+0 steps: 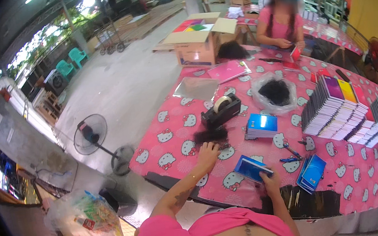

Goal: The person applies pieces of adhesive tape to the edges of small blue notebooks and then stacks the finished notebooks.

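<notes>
A blue-covered notebook [248, 167] is tilted above the near edge of the table, with my right hand [271, 181] gripping its right end. My left hand [209, 154] is at a small heap of black wiry strands [211, 135], which look like binding coils. Its fingers are bent down at the heap's near side, and what they pinch is too fine to make out. Beyond the notebook lies a stack of blue notebooks [261, 125]. Several more blue notebooks [311, 172] are fanned out to the right of my right hand.
A black tape dispenser [220, 112] stands past the heap. Behind it are a clear bag of black coils [275, 93] and an open carton [198, 45]. Tall notebook stacks [331, 109] fill the right side; pens [291, 153] lie nearer. Across the table a co-worker [282, 24] handles red notebooks.
</notes>
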A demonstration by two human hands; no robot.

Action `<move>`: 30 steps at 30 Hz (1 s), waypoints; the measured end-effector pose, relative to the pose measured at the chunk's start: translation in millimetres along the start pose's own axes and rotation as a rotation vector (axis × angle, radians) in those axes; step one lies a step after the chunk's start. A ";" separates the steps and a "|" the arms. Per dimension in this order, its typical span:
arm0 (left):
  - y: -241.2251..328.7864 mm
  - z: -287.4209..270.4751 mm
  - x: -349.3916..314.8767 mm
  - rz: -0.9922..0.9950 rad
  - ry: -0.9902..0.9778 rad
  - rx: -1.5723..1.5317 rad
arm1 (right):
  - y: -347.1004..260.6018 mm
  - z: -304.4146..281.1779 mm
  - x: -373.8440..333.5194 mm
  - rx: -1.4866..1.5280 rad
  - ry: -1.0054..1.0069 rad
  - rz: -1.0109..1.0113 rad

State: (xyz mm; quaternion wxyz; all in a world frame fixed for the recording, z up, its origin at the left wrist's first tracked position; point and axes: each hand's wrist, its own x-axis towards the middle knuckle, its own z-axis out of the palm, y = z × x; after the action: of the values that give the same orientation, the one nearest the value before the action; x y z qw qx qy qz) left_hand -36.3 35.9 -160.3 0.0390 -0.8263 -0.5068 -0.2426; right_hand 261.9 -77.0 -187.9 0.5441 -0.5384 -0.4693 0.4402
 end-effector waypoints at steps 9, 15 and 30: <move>20.0 -17.4 15.6 -0.113 0.037 -0.165 | -20.0 7.9 3.0 -0.026 -0.036 -0.037; 66.0 -8.2 -1.7 -0.357 0.097 -0.702 | -22.5 16.7 -0.5 0.046 -0.007 -0.097; 104.5 -105.5 48.7 -0.269 0.043 -0.810 | -71.9 -4.2 5.5 0.120 -0.022 0.009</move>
State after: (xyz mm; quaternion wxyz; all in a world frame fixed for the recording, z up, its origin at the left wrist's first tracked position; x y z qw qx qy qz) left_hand 33.0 -7.5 -27.1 -0.3102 -0.6961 -0.4727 -0.4424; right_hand 265.1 -74.6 -115.8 0.5683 -0.5019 -0.4457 0.4759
